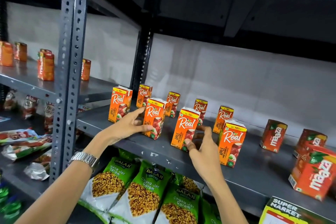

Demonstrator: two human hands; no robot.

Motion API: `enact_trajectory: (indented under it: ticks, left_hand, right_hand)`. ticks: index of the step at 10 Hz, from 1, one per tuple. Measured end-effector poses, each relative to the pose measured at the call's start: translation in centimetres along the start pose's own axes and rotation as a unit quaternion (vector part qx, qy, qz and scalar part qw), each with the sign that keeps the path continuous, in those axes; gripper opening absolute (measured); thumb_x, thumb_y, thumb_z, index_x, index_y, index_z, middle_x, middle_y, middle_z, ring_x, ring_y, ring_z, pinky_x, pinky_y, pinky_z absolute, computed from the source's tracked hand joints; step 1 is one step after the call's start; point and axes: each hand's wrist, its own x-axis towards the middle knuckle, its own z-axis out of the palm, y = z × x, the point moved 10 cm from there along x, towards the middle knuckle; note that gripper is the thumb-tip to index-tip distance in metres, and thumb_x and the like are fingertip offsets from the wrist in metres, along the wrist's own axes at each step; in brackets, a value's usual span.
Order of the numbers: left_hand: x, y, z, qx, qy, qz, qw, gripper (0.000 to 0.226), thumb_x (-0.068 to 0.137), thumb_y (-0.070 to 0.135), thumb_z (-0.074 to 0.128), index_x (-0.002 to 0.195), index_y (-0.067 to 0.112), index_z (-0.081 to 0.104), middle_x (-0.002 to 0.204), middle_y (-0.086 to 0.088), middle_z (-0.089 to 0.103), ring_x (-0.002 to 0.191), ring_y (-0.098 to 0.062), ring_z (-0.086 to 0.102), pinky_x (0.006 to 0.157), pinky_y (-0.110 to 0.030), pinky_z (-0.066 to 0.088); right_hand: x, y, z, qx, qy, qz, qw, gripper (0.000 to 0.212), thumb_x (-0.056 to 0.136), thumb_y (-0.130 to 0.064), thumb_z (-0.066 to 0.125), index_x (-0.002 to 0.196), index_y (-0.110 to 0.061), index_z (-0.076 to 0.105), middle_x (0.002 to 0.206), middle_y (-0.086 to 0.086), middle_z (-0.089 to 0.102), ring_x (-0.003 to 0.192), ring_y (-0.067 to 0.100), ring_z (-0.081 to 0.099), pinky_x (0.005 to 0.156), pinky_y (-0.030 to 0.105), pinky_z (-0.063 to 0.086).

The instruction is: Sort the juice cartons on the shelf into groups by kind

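Several orange Real apple juice cartons stand on the grey shelf (181, 158). My left hand (131, 125) grips one Real carton (154, 118) near the shelf's front, thumb and fingers around its lower left side. My right hand (201, 143) holds another Real carton (185, 129) from its right side, thumb at its lower front. A third front carton (231, 142) stands just right of my right hand. Three red Maaza cartons (273, 135) stand at the shelf's right end, the nearest one (312, 172) large and blurred.
More Maaza cartons (45, 65) stand on the neighbouring shelf at left, beyond a perforated upright post (71, 78). Green Balaji snack bags (145, 192) hang below the shelf. Ketchup sachets (23, 138) lie lower left. A Super Market sign (283, 211) sits lower right.
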Motion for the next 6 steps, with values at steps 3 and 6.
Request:
enact_trajectory:
  ticks: [3, 6]
  left_hand:
    - [0.2, 0.0, 0.0, -0.011, -0.011, 0.011, 1.0, 0.12, 0.043, 0.062, 0.081, 0.143, 0.024, 0.026, 0.131, 0.008, 0.054, 0.11, -0.006, 0.058, 0.095, -0.026, 0.047]
    - [-2.2, 2.6, -1.8, -0.062, 0.165, 0.084, 0.981, 0.083, 0.065, 0.033, 0.071, 0.137, 0.031, 0.03, 0.128, 0.006, 0.05, 0.118, -0.007, 0.05, 0.103, -0.033, 0.041]
  right_hand:
    - [0.1, 0.3, -0.8, 0.005, 0.037, -0.005, 0.999, 0.047, 0.08, -0.021, 0.066, 0.122, -0.021, 0.046, 0.111, 0.001, 0.067, 0.103, 0.018, 0.062, 0.091, 0.035, 0.05]
    - [-1.2, 0.0, -1.2, 0.047, 0.063, -0.049, 0.996, 0.045, 0.083, -0.02, 0.063, 0.126, -0.016, 0.048, 0.122, 0.001, 0.062, 0.101, 0.008, 0.058, 0.086, 0.016, 0.044]
